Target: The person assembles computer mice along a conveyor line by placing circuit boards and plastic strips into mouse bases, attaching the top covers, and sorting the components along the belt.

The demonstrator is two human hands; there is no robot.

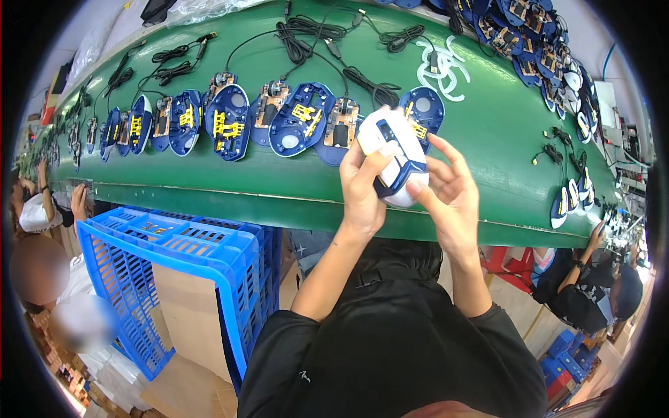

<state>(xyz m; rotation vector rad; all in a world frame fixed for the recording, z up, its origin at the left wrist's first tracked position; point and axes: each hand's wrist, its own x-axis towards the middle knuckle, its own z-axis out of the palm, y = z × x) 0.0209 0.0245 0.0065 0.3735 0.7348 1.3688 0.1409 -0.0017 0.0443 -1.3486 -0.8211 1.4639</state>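
A white and dark-blue computer mouse [394, 155] is held up over the near part of the green table, tilted, with its white shell facing me. My left hand [364, 189] is closed around its left side, the thumb lying across the top. From the right, my right hand [451, 200] grips it, thumb pressed on the lower end and fingers curved along the right edge. Just behind it lies an opened blue mouse shell [426, 104] with yellow parts inside, partly hidden. Left of it is a mouse base with a circuit board [341, 124].
Opened mice [228, 122] with black cables [296, 42] line the green table [279, 174] leftward. White curved strips [443, 70] lie beyond my hands. Mouse parts are heaped at the far right [529, 42]. A blue crate [164, 230] stands front left. Other people sit at both ends.
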